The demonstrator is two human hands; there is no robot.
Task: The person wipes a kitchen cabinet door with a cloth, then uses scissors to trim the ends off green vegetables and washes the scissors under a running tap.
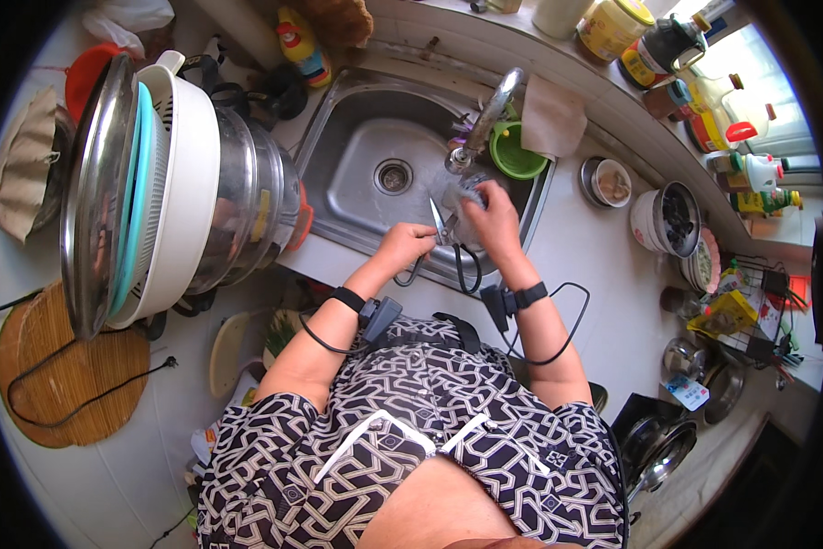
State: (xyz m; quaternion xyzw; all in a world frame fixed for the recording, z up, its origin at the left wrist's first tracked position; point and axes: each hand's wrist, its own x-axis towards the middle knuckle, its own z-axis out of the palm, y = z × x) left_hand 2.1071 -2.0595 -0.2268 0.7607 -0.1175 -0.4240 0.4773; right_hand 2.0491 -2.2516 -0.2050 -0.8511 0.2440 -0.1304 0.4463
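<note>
Open scissors (441, 221) with black loop handles are over the near side of the stainless steel sink (363, 161). My left hand (408, 246) grips them, fingers pinched near the pivot. One handle loop hangs below that hand, the other to its right. In my right hand (492, 214) is a crumpled greyish scrubber (475, 187), partly hidden by the fingers, close to the blades. Above it the metal faucet (483, 123) points down, and water seems to fall onto the scrubber. A pale, blurred patch below the scrubber is too unclear to name.
A green basket (517, 152) hangs in the sink's far right corner, beside a beige cloth (554, 115). A tall stack with a white colander (190, 185) stands left of the sink. Bowls (665, 219) line the right counter. Bottles (713, 110) crowd the windowsill.
</note>
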